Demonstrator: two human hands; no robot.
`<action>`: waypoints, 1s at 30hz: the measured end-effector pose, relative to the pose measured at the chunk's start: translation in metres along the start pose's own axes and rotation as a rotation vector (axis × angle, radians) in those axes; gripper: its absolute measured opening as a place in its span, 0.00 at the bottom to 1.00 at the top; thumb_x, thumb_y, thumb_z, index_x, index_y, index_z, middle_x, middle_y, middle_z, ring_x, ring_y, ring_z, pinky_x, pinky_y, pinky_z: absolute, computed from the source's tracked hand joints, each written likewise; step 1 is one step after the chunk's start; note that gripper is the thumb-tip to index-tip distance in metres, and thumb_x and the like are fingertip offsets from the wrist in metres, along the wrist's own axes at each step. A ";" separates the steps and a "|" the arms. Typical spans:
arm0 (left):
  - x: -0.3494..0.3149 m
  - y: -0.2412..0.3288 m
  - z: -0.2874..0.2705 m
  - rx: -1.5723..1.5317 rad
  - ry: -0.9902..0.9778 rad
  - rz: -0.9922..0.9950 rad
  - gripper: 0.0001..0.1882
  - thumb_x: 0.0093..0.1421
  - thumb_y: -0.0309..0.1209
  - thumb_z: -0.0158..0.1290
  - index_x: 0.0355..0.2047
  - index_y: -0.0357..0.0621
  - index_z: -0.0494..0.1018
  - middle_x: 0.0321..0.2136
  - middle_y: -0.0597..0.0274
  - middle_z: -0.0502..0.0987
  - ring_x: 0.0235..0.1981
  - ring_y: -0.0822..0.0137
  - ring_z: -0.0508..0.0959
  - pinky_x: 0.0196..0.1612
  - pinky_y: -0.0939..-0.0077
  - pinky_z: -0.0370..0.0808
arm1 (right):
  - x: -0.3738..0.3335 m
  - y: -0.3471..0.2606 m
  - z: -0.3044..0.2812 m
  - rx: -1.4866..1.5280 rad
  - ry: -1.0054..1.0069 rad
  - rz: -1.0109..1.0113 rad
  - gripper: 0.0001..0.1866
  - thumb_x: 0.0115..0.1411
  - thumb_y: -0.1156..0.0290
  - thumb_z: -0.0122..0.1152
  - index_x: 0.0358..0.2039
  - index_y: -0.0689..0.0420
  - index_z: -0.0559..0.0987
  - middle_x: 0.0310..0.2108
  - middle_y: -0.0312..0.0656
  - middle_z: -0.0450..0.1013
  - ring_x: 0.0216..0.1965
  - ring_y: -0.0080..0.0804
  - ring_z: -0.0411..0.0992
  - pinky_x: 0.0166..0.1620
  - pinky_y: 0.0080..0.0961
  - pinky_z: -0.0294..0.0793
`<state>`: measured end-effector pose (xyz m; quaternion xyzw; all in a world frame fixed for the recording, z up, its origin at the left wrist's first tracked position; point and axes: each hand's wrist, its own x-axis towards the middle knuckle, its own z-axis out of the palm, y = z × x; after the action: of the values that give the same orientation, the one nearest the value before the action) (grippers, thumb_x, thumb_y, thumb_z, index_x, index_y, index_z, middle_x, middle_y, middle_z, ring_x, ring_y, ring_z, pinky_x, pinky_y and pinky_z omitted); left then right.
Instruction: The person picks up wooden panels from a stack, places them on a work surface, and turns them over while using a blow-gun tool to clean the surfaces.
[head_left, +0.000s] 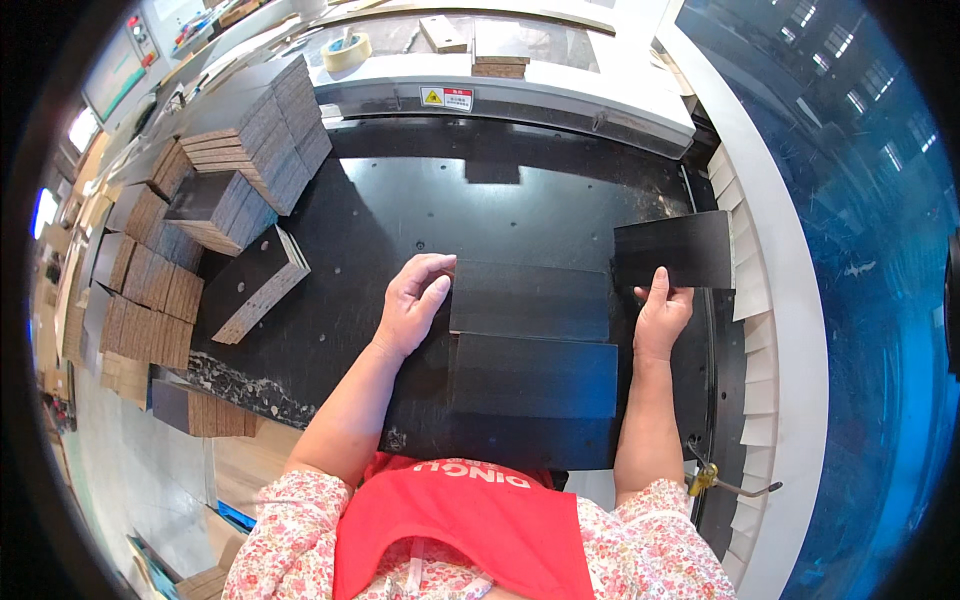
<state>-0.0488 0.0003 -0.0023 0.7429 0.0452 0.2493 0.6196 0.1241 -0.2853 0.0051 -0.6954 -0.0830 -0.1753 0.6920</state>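
My right hand grips a dark rectangular board by its near edge, thumb on top, and holds it at the right side of the black machine table. My left hand is at the left end of another dark board lying on the table. Its fingers are loosely bent, thumb apart from the forefinger, with nothing between them. Fingertips reach that board's far left corner. Nearer to me lies one more dark board, close against the first.
Stacks of dark-faced chipboard pieces stand at the left, with a short leaning stack beside them. A white guard with hanging strips runs along the right. Tape rests on the far ledge. A yellow-handled tool sits near right.
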 end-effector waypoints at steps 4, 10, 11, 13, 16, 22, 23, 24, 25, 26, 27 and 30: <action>0.000 0.003 0.001 0.007 -0.002 0.007 0.15 0.64 0.31 0.51 0.48 0.36 0.74 0.45 0.57 0.74 0.46 0.67 0.76 0.52 0.72 0.72 | 0.001 0.001 -0.001 0.008 -0.005 -0.024 0.11 0.67 0.67 0.56 0.42 0.63 0.74 0.34 0.36 0.72 0.30 0.18 0.70 0.30 0.18 0.80; 0.001 0.003 0.002 0.014 0.006 0.010 0.14 0.63 0.29 0.51 0.48 0.36 0.74 0.44 0.57 0.74 0.45 0.68 0.76 0.52 0.73 0.72 | 0.002 0.001 -0.002 -0.040 0.001 -0.015 0.11 0.67 0.67 0.56 0.40 0.63 0.74 0.33 0.37 0.73 0.29 0.19 0.71 0.29 0.18 0.80; 0.000 0.003 0.000 0.029 0.004 0.021 0.15 0.64 0.30 0.50 0.49 0.37 0.74 0.45 0.58 0.74 0.45 0.68 0.75 0.50 0.73 0.72 | 0.002 0.001 0.001 -0.043 0.013 -0.014 0.11 0.66 0.68 0.56 0.40 0.63 0.74 0.33 0.37 0.73 0.29 0.20 0.71 0.29 0.19 0.80; -0.001 -0.001 0.000 0.061 0.007 0.041 0.16 0.65 0.32 0.48 0.51 0.40 0.74 0.46 0.61 0.73 0.45 0.70 0.74 0.47 0.73 0.73 | 0.003 0.002 0.002 -0.048 0.029 -0.012 0.10 0.66 0.68 0.57 0.39 0.64 0.74 0.33 0.38 0.73 0.29 0.20 0.72 0.28 0.20 0.81; 0.000 0.001 -0.001 0.113 0.023 0.092 0.18 0.63 0.30 0.49 0.52 0.39 0.73 0.48 0.57 0.74 0.46 0.66 0.75 0.51 0.70 0.72 | 0.003 0.001 0.003 -0.099 0.062 0.020 0.13 0.64 0.66 0.59 0.36 0.66 0.72 0.34 0.43 0.74 0.29 0.25 0.73 0.28 0.23 0.82; -0.002 -0.003 0.000 -0.006 0.031 0.097 0.22 0.62 0.30 0.54 0.57 0.43 0.69 0.47 0.59 0.72 0.44 0.71 0.75 0.46 0.77 0.74 | 0.000 0.000 -0.001 -0.092 0.010 0.017 0.15 0.67 0.64 0.55 0.39 0.66 0.72 0.34 0.41 0.73 0.30 0.23 0.71 0.29 0.20 0.79; -0.002 -0.004 0.000 -0.002 0.021 0.102 0.22 0.62 0.30 0.54 0.57 0.44 0.68 0.48 0.60 0.72 0.44 0.71 0.75 0.46 0.77 0.74 | 0.001 0.003 -0.003 -0.098 0.005 0.014 0.14 0.67 0.64 0.55 0.39 0.66 0.72 0.34 0.40 0.72 0.30 0.23 0.71 0.29 0.19 0.78; -0.002 0.000 -0.001 -0.005 -0.021 0.051 0.23 0.64 0.33 0.50 0.60 0.43 0.66 0.50 0.56 0.71 0.49 0.66 0.74 0.54 0.69 0.71 | 0.002 0.006 -0.005 -0.099 -0.003 0.007 0.14 0.67 0.64 0.55 0.40 0.65 0.72 0.35 0.40 0.72 0.30 0.22 0.71 0.29 0.19 0.78; -0.003 0.000 -0.002 -0.004 -0.018 0.043 0.23 0.64 0.33 0.50 0.60 0.44 0.66 0.50 0.56 0.71 0.49 0.66 0.74 0.54 0.69 0.71 | 0.003 0.009 -0.006 -0.100 -0.008 -0.001 0.14 0.67 0.64 0.55 0.40 0.65 0.72 0.35 0.40 0.72 0.30 0.22 0.70 0.29 0.18 0.78; -0.003 0.000 -0.001 -0.003 -0.017 0.036 0.24 0.65 0.33 0.50 0.60 0.44 0.66 0.50 0.56 0.71 0.49 0.66 0.74 0.55 0.69 0.71 | 0.003 0.011 -0.007 -0.103 -0.011 -0.008 0.14 0.67 0.64 0.56 0.40 0.64 0.72 0.36 0.39 0.72 0.30 0.22 0.70 0.29 0.18 0.77; -0.003 0.000 -0.001 -0.003 -0.018 0.028 0.24 0.65 0.33 0.50 0.61 0.44 0.65 0.50 0.56 0.71 0.49 0.66 0.74 0.55 0.68 0.71 | 0.004 0.012 -0.007 -0.100 -0.017 -0.009 0.14 0.67 0.64 0.56 0.41 0.64 0.72 0.36 0.39 0.72 0.30 0.22 0.70 0.29 0.18 0.77; -0.004 -0.004 -0.001 -0.046 -0.021 0.003 0.28 0.66 0.33 0.49 0.65 0.45 0.59 0.52 0.54 0.70 0.49 0.66 0.73 0.56 0.67 0.70 | 0.004 0.015 -0.007 -0.101 -0.021 -0.014 0.15 0.67 0.63 0.55 0.42 0.64 0.72 0.36 0.39 0.72 0.30 0.22 0.70 0.29 0.18 0.77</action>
<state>-0.0514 0.0005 -0.0076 0.7311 0.0322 0.2434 0.6365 0.1326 -0.2934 -0.0076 -0.7306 -0.0862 -0.1770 0.6538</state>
